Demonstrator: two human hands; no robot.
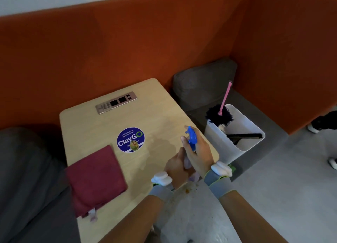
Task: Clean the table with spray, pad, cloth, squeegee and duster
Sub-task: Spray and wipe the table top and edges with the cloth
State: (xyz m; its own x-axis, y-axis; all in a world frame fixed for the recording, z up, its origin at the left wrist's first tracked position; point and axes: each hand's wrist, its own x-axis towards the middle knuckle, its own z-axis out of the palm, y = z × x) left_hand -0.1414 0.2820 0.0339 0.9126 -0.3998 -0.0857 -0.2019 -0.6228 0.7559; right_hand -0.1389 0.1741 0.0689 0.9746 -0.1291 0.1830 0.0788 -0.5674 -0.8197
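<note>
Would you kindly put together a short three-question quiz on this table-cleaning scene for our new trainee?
1. True or false: the maroon cloth lies on the table.
2. Which tool stands with the squeegee in the white bin?
3. Fill in: the left hand and right hand hold the spray bottle, whose trigger head is ____ in colour.

Key: 1 true. 2 the duster. 3 blue.
</note>
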